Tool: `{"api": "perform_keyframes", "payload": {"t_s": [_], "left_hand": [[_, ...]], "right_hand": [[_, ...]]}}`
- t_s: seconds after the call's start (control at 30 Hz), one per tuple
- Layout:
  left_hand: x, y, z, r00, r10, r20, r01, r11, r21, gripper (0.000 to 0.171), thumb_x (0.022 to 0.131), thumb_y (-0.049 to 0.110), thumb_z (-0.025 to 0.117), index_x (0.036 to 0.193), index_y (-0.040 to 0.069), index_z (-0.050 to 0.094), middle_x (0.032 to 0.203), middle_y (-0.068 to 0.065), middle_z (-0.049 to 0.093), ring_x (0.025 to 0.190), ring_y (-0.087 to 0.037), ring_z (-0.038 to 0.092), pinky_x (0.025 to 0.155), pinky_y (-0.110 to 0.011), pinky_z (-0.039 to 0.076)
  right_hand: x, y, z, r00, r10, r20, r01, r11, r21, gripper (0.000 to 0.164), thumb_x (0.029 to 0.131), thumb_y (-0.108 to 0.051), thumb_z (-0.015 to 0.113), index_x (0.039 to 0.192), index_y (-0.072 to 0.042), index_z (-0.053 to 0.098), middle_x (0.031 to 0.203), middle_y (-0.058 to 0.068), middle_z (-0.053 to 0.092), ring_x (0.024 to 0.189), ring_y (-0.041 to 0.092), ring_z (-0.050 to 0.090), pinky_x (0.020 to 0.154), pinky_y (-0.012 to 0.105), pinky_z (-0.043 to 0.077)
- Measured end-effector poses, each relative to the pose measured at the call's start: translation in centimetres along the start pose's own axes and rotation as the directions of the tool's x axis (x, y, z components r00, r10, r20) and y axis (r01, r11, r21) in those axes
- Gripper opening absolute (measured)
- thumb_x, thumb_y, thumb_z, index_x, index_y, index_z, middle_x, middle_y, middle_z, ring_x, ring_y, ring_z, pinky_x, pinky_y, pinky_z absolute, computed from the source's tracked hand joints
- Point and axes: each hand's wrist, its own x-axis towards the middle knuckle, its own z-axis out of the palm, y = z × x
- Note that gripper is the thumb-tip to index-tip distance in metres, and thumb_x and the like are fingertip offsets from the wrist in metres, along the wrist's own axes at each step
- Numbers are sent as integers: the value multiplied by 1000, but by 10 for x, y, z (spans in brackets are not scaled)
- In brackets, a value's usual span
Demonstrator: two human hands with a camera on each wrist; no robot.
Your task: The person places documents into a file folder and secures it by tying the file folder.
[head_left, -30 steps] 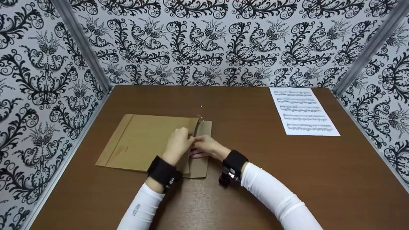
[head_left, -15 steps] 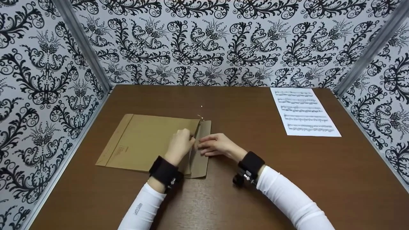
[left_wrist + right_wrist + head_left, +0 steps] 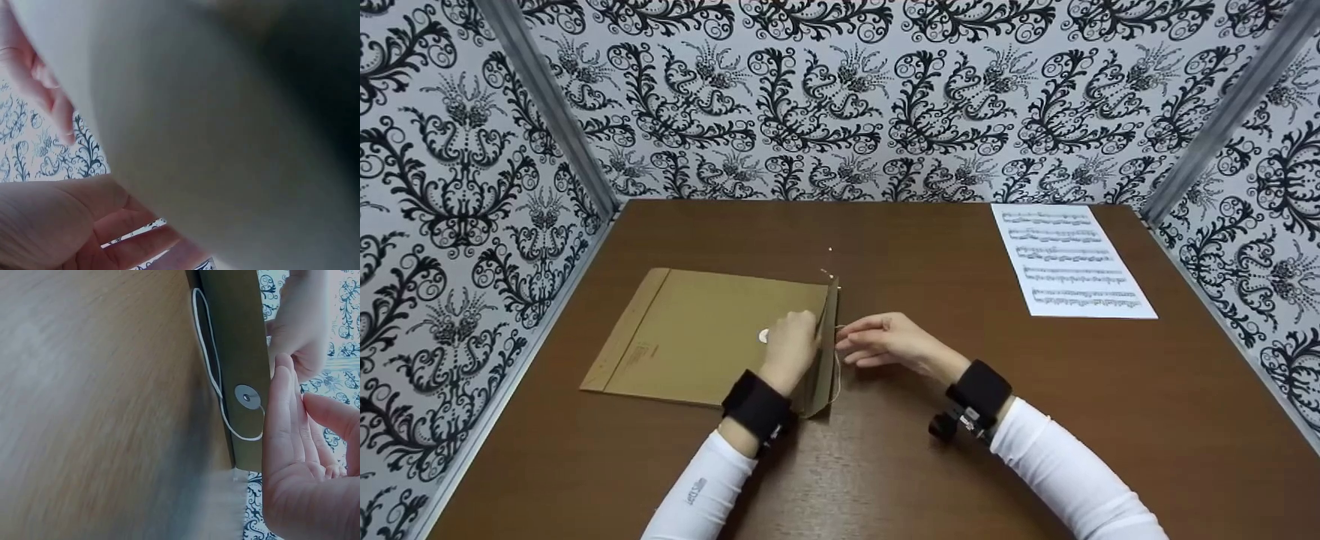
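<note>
A brown paper envelope (image 3: 697,337) lies on the table with its flap (image 3: 825,360) on the right side tilted up. A white round button (image 3: 247,397) with a thin string (image 3: 211,363) looped from it sits on the flap's outer face in the right wrist view. Another white disc (image 3: 763,336) shows on the envelope's body, partly behind my left hand (image 3: 791,345). That hand grips the envelope at its mouth, fingertips hidden. My right hand (image 3: 896,345) is just right of the flap, fingers extended and loosely spread, fingertips beside the string.
A sheet of printed music (image 3: 1072,262) lies at the back right of the brown table (image 3: 960,450). Small white bits (image 3: 826,272) lie behind the envelope's far right corner. Patterned walls (image 3: 840,97) enclose the table at the back and sides.
The flap has risen from lying flat to tilted up, showing its string. My right hand has drawn back to the right out of the envelope's mouth. The left hand has shifted slightly.
</note>
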Motion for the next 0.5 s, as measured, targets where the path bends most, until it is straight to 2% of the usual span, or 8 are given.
{"api": "perform_keyframes", "payload": {"t_s": [0.13,0.23,0.33,0.5], "left_hand": [[-4,3,4,996,66,-55,-62,995,79,10,80,-2,73,72,-2,68,71,-19,72,64,-37,71,57,-47,57],[-4,3,5,995,85,-49,-80,992,96,10,80,-4,72,72,-2,67,71,-19,72,63,-36,71,56,-46,57],[-4,2,2,996,83,-11,-82,994,72,13,81,-1,74,71,-2,66,71,-20,72,64,-37,71,56,-46,58],[-4,0,-7,995,-7,103,9,1000,-22,22,86,12,76,69,0,69,77,-21,75,68,-39,73,60,-49,58]], "right_hand": [[-6,-2,-5,1000,-3,-13,2,1000,-6,43,103,-13,58,139,10,55,136,33,61,90,11,77,85,30,63],[-11,-2,-12,1000,-5,-31,5,1000,-10,44,103,-14,58,139,12,54,136,34,60,90,11,77,84,28,63],[-18,-1,-22,998,-2,-61,1,1000,-4,44,103,-15,59,138,11,55,132,29,66,90,12,78,81,25,63],[-31,0,-45,994,-3,-114,6,1000,23,44,104,-16,59,137,13,55,115,14,78,91,13,79,84,26,63]]}}
